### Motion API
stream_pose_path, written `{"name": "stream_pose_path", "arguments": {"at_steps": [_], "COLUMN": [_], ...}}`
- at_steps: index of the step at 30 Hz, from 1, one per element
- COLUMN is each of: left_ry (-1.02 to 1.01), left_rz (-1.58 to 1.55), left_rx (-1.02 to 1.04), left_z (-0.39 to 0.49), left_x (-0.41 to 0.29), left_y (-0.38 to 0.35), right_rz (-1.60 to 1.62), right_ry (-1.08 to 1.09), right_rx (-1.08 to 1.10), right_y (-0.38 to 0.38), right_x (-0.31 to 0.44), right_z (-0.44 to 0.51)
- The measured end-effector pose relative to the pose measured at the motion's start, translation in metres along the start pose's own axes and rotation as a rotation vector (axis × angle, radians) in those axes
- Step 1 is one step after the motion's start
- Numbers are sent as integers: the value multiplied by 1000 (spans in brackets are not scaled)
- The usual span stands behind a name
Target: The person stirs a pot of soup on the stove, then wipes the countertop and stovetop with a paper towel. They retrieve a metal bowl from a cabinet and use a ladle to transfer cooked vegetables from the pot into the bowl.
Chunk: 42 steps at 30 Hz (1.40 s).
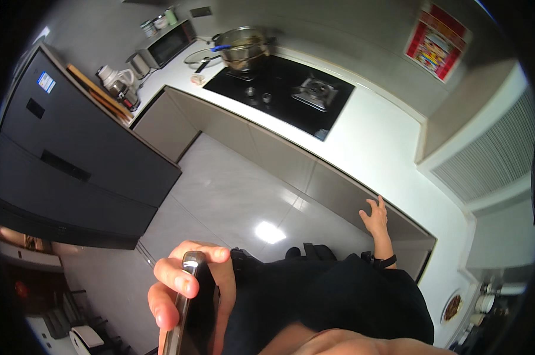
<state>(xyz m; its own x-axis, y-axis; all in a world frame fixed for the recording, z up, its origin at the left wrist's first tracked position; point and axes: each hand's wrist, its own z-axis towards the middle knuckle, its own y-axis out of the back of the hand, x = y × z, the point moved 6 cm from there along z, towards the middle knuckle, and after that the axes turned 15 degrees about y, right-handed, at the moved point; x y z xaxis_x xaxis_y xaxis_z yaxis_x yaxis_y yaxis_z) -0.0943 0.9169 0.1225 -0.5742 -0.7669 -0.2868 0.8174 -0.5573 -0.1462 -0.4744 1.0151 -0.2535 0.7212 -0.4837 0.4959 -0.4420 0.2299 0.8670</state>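
My left hand (183, 275) is raised close to the camera at the lower left, its fingers wrapped around a smartphone (182, 306) seen edge-on. At the right, my right hand (376, 216) is held out with fingers apart and nothing in it, close to the front edge of the white countertop (378, 146); whether it touches the edge I cannot tell. A dark band circles that wrist. Beyond the hands, a black gas hob (285, 88) is set into the countertop. A large pot (243, 49) with a blue-handled utensil stands at the hob's left end.
A glass lid (203, 56) lies left of the pot. Farther left are a microwave (172, 44), a white jug (116, 77) and a dark refrigerator (72, 146). A plate of food (452, 308) sits on the counter at lower right. Base cabinets (281, 155) border the grey tiled floor (223, 186).
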Motion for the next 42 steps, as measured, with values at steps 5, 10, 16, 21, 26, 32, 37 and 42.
{"name": "stream_pose_path", "arguments": {"at_steps": [5,10,16,21,26,32,37,42], "left_ry": [59,102,101,304,302,691,554,613], "left_rz": [188,334,371,461,577,290,244,153], "left_rx": [37,36,73,22,-189,58,-58,-74], "left_z": [12,25,62,79,81,107,119,132], "left_x": [59,133,220,270,308,363,416,475], "left_y": [70,99,145,209,299,461,541,562], "right_rz": [-95,14,182,194,93,-17,-91,20], "right_ry": [74,396,757,939,912,806,889,844], "right_rx": [147,110,298,390,380,143,32,69], "right_y": [-42,-104,-188,-252,-324,-407,-462,-479], "right_x": [49,122,313,480,604,679,695,677], "right_z": [120,250,395,476,561,671,733,698]}}
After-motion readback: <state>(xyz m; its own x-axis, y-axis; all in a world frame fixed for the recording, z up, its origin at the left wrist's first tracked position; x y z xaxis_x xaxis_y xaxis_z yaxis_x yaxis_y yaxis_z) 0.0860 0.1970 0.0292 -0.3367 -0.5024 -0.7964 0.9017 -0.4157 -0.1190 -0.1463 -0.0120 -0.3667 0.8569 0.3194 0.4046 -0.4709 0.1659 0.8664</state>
